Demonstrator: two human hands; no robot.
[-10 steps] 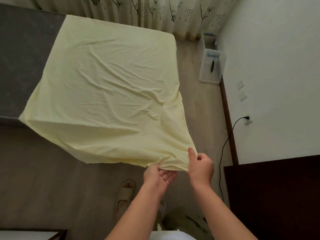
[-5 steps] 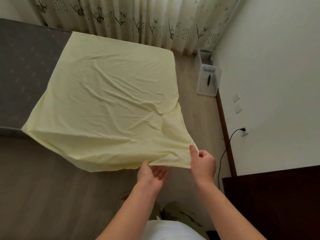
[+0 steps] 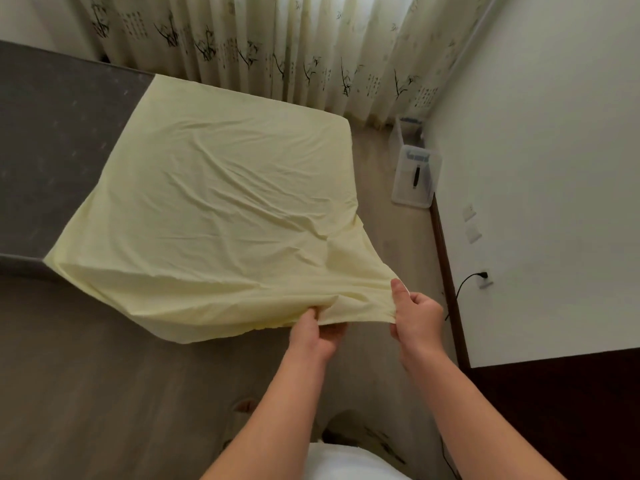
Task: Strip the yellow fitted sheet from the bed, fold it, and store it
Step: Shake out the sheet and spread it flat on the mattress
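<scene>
Yellow fitted sheet spread over right part of bed, near corner lifted off — left hand pinches its hem, right hand grips the corner. Patterned curtains behind; clear bin by the wall.

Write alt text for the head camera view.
Both hands, left hand and right hand, pinch the near edge of a yellow fitted sheet, lifting it off a grey mattress. Patterned curtains hang behind; a clear storage bin sits by the wall.
</scene>
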